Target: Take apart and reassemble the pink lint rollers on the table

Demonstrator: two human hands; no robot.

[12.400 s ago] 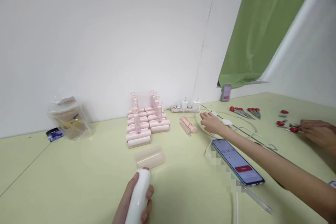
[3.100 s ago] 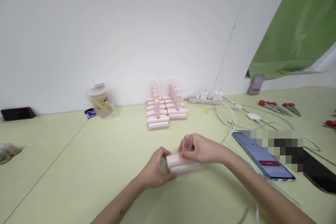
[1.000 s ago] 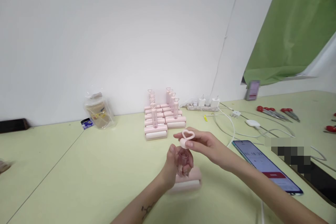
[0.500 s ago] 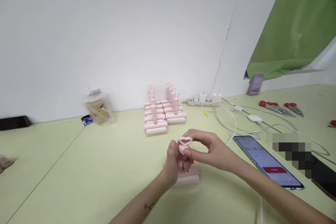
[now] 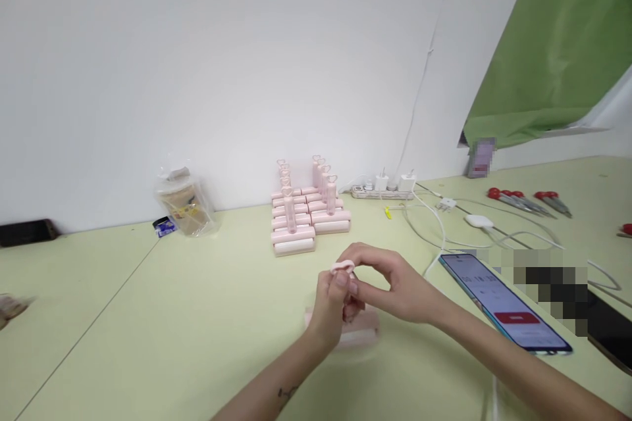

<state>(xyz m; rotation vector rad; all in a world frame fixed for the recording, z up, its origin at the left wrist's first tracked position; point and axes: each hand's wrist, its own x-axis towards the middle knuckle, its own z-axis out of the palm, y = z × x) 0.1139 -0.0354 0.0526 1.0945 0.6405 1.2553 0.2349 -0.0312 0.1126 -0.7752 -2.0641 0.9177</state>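
Observation:
Both of my hands are on a pink lint roller handle with a heart-shaped loop [image 5: 342, 266] at its top end. My left hand [image 5: 326, 316] wraps its shaft, the thumb pressed just below the loop. My right hand [image 5: 395, 283] pinches the same end from the right with thumb and fingers. Most of the shaft is hidden behind the fingers. Just beneath, a pink and white roller head [image 5: 363, 335] shows, partly covered by my left hand; whether it joins the handle cannot be seen.
Several pink lint rollers [image 5: 292, 247] with upright heart-topped handles stand in two rows by the wall. A bagged cup [image 5: 187, 207] is to their left. At right lie a lit phone [image 5: 503, 302], a power strip [image 5: 382, 193], white cables and red-handled tools [image 5: 518, 200].
The heart loop has tilted and now looks narrower. My left thumb has moved right and over the handle's top end, against my right thumb.

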